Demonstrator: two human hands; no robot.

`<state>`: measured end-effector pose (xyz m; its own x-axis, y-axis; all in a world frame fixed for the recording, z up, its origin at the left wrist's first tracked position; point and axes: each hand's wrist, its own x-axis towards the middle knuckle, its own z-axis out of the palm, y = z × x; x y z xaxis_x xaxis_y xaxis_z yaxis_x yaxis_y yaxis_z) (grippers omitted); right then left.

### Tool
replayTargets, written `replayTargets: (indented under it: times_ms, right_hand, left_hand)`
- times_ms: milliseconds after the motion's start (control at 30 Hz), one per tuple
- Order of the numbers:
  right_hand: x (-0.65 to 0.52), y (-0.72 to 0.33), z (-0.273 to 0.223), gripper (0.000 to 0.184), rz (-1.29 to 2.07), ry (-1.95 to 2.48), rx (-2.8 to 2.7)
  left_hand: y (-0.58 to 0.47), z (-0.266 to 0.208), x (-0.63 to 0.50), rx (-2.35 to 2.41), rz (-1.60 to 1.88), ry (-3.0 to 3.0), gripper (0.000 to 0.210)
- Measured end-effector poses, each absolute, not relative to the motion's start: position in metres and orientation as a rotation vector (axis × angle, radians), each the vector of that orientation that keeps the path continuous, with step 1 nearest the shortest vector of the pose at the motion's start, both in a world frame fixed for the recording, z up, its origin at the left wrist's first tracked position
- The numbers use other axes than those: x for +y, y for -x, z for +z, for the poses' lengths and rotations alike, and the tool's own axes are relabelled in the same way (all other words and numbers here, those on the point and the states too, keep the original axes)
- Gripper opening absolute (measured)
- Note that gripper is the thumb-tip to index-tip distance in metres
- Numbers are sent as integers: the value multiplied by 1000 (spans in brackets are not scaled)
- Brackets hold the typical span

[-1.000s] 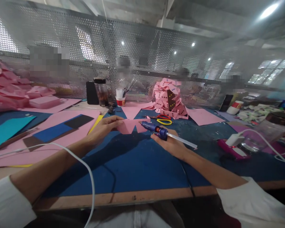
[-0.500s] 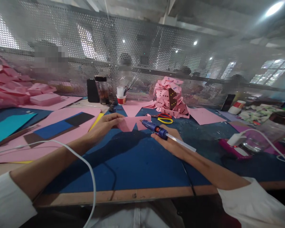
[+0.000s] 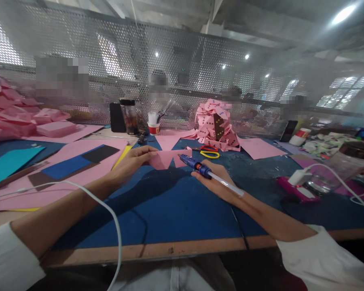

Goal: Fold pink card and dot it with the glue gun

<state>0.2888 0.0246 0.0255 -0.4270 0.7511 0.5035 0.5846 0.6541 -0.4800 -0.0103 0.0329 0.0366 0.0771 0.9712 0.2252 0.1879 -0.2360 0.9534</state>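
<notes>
We have a pink, notched paper piece (image 3: 159,160) with its notch already cut; gluing looks mid-step, we judge. Can't tell if any glue is down. The piece's edges are unjoined as far as we see, so joining seems left. Behind, a pink dotted paper pile (image 3: 208,128) stands on the blue-topped desk (image 3: 170,210).

Hands apart: our left hand (image 3: 132,160) pinches the piece's left end; our right hand (image 3: 216,178) grips a blue glue gun (image 3: 190,162), nozzle at the piece's right part, contact unclear. Piece sits between the hands, above the desk.
</notes>
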Motion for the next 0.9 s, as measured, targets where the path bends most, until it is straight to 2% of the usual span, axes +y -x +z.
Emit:
replayTargets:
  times_ms: [233,900]
  right_hand:
    - [24,-289,25,30,392,1065,-2147]
    - [25,-288,25,33,320,1123,-2118]
  left_hand:
    - [10,37,32,1178,1243,-1552,29]
    - [9,37,31,1178,1234,-1565,29]
